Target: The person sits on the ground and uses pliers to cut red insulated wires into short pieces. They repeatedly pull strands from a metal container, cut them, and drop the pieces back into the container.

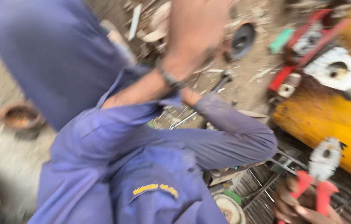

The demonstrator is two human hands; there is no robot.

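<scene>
The head view, the only one, is badly smeared, so I keep to what I can make out. My left hand (196,25) is up at 12 o'clock, bare, with a wristwatch (169,79) on the forearm just below it. The hand is a blur, and I cannot tell whether it is clenched, loose or holding anything. My right hand (190,96) shows only as a small patch of skin at the end of my blue sleeve (233,132), close to the middle of the frame. Its fingers are hidden, so I cannot tell its grip either.

A thin metal tool (221,81) lies slanted on the dirt just beside that hand, running from about 1 o'clock of it down to 7 o'clock. Whether the hand touches it I cannot say.

At 3 o'clock sits a big yellow drum (329,120), with red and white machine parts (316,45) above it at 2 o'clock. A dark round disc (242,39) lies at 1 o'clock, near my left hand. At 5 o'clock a red-handled tool (316,195) rests on a metal grate (262,186), and a round white lid (229,209) is at 6 o'clock. A rusty bowl (19,116) stands well apart at 9 o'clock.
</scene>
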